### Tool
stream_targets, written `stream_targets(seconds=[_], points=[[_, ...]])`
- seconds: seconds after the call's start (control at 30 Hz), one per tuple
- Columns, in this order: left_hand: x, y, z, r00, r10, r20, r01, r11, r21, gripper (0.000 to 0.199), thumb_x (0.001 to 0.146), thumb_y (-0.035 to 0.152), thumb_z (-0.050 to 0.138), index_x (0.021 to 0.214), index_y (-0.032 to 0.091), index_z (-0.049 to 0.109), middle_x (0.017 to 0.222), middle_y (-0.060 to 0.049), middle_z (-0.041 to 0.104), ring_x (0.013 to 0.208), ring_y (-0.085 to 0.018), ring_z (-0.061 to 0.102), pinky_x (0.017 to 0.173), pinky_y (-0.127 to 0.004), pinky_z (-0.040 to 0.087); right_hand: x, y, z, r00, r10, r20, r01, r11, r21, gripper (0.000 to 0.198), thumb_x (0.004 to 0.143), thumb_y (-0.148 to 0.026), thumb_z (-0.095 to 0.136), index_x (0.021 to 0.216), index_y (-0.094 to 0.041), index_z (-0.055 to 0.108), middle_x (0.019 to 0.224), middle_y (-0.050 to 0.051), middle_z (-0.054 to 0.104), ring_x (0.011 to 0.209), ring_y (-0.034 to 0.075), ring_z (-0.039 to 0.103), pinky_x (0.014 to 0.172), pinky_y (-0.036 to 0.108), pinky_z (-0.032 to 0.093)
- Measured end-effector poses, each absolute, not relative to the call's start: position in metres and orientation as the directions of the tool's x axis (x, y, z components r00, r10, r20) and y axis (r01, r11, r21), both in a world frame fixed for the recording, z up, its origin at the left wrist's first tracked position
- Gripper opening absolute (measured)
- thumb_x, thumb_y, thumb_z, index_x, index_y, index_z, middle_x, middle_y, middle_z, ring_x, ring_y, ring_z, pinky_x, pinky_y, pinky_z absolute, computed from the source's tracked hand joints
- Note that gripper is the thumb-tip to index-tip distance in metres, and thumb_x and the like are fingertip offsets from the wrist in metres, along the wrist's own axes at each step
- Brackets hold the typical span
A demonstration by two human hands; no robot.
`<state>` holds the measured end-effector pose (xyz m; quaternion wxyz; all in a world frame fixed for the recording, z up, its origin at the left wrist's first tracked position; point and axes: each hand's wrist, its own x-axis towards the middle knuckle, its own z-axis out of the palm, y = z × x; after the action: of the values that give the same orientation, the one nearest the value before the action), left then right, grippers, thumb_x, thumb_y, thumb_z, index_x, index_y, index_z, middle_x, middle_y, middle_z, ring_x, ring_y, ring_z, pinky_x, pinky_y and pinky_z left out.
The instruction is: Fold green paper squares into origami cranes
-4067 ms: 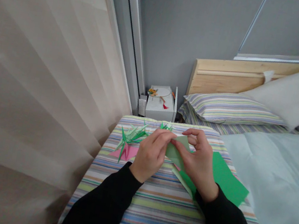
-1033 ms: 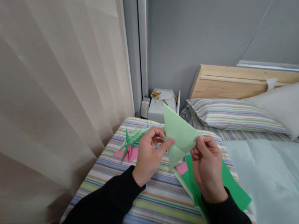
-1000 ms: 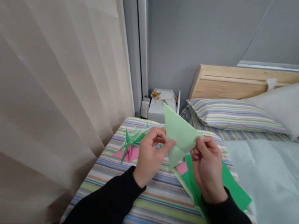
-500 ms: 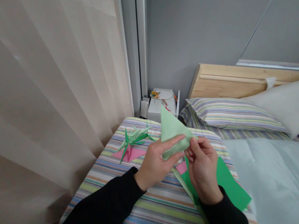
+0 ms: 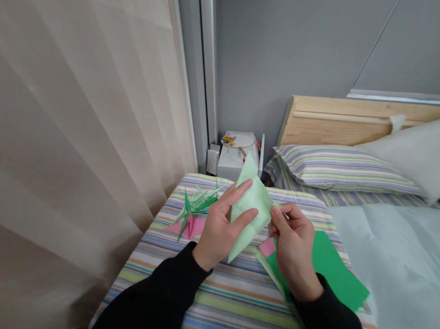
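A creased sheet of light green origami paper (image 5: 254,207) is held up in the air between both hands, partly unfolded. My left hand (image 5: 222,227) grips its left side, with the thumb and a finger on the near face. At the right corner, my right hand (image 5: 293,245) pinches the paper between thumb and fingers. Left of my hands, folded paper cranes in green (image 5: 204,202) and pink (image 5: 192,227) lie together on the striped cloth. Under my right hand are flat green paper sheets (image 5: 339,273) and a small pink piece (image 5: 267,247).
A striped cloth (image 5: 244,316) covers the surface below my hands. Beyond it stands a white cabinet (image 5: 231,161) with small items on top. A pale curtain (image 5: 59,130) hangs at left; a bed with a light blue quilt (image 5: 413,249) and striped pillow (image 5: 351,169) is at right.
The light green paper has opened from a flat triangle into a wider, creased shape, its lower point now hanging down. My left hand has shifted slightly left; my right hand still pinches the corner.
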<state>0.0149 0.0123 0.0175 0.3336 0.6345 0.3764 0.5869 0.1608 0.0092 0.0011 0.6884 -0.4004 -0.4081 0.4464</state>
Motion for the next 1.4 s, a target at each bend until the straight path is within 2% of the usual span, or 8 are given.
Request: stream_targets(seconds=[0.2, 0.4, 0.53, 0.67, 0.73, 0.87, 1.1, 1.4], points=[[0.010, 0.021, 0.016, -0.081, 0.915, 0.395, -0.172, -0.403, 0.899, 0.048, 0.083, 0.030, 0.078, 0.130, 0.024, 0.070, 0.159, -0.011, 0.049, 0.145, -0.029, 0.048, 0.113, -0.040, 0.047, 0.162, 0.010, 0.000, 0.308, 0.908, 0.285, -0.160, 0.344, -0.925, 0.040, 0.076, -0.051, 0.082, 0.068, -0.021, 0.058, 0.050, -0.008, 0.044, 0.044, 0.009, 0.035, 0.043, 0.024, 0.026], [0.009, 0.028, 0.013, -0.205, 0.922, 0.327, -0.288, -0.377, 0.880, 0.036, 0.079, 0.026, 0.080, 0.115, 0.022, 0.077, 0.149, -0.010, 0.059, 0.139, -0.026, 0.055, 0.111, -0.037, 0.047, 0.162, 0.009, -0.001, 0.314, 0.901, 0.300, -0.149, 0.359, -0.922, 0.036, 0.077, -0.048, 0.081, 0.069, -0.020, 0.060, 0.052, -0.007, 0.045, 0.047, 0.009, 0.035, 0.045, 0.024, 0.026], [0.009, 0.032, 0.011, -0.276, 0.918, 0.285, -0.345, -0.372, 0.862, 0.037, 0.072, 0.023, 0.084, 0.108, 0.019, 0.075, 0.140, -0.010, 0.063, 0.123, -0.021, 0.064, 0.102, -0.032, 0.051, 0.162, 0.009, -0.003, 0.316, 0.899, 0.302, -0.147, 0.361, -0.921, 0.035, 0.078, -0.047, 0.081, 0.070, -0.020, 0.061, 0.053, -0.007, 0.045, 0.048, 0.009, 0.036, 0.046, 0.025, 0.026], [0.011, 0.030, 0.013, -0.250, 0.938, 0.239, -0.398, -0.325, 0.858, 0.057, 0.068, 0.021, 0.087, 0.119, 0.021, 0.062, 0.123, -0.008, 0.069, 0.097, -0.015, 0.070, 0.088, -0.029, 0.056, 0.163, 0.008, -0.002, 0.336, 0.894, 0.296, -0.155, 0.362, -0.919, 0.035, 0.078, -0.047, 0.081, 0.070, -0.020, 0.060, 0.053, -0.007, 0.046, 0.047, 0.009, 0.035, 0.046, 0.025, 0.025], [0.014, 0.027, 0.013, -0.154, 0.971, 0.181, -0.452, -0.232, 0.861, 0.064, 0.064, 0.020, 0.090, 0.120, 0.022, 0.059, 0.113, -0.006, 0.072, 0.089, -0.015, 0.071, 0.084, -0.031, 0.057, 0.163, 0.008, -0.001, 0.345, 0.893, 0.289, -0.166, 0.362, -0.917, 0.035, 0.078, -0.046, 0.081, 0.071, -0.019, 0.060, 0.053, -0.007, 0.046, 0.047, 0.009, 0.036, 0.046, 0.024, 0.024], [0.018, 0.023, 0.011, 0.075, 0.996, 0.043, -0.434, -0.006, 0.901, 0.042, 0.059, 0.027, 0.094, 0.093, 0.012, 0.073, 0.090, -0.008, 0.077, 0.080, -0.019, 0.072, 0.082, -0.033, 0.057, 0.163, 0.008, -0.002, 0.339, 0.895, 0.291, -0.180, 0.366, -0.913, 0.035, 0.078, -0.046, 0.082, 0.070, -0.019, 0.060, 0.053, -0.007, 0.046, 0.047, 0.008, 0.036, 0.046, 0.024, 0.025], [0.019, 0.021, 0.018, -0.020, 1.000, -0.006, -0.541, -0.006, 0.841, 0.034, 0.059, 0.039, 0.094, 0.075, 0.013, 0.079, 0.072, -0.004, 0.076, 0.063, -0.014, 0.065, 0.066, -0.026, 0.052, 0.163, 0.009, -0.005, 0.326, 0.897, 0.298, -0.146, 0.359, -0.922, 0.031, 0.079, -0.043, 0.080, 0.070, -0.020, 0.062, 0.055, -0.006, 0.049, 0.050, 0.009, 0.038, 0.048, 0.026, 0.025], [0.019, 0.023, 0.024, -0.093, 0.996, 0.018, -0.714, -0.079, 0.696, 0.023, 0.065, 0.027, 0.091, 0.077, 0.014, 0.077, 0.078, -0.002, 0.077, 0.071, -0.013, 0.069, 0.071, -0.024, 0.053, 0.160, 0.008, -0.005, 0.319, 0.897, 0.307, -0.118, 0.359, -0.926, 0.029, 0.080, -0.042, 0.079, 0.071, -0.020, 0.062, 0.056, -0.006, 0.049, 0.051, 0.010, 0.039, 0.049, 0.027, 0.028]])
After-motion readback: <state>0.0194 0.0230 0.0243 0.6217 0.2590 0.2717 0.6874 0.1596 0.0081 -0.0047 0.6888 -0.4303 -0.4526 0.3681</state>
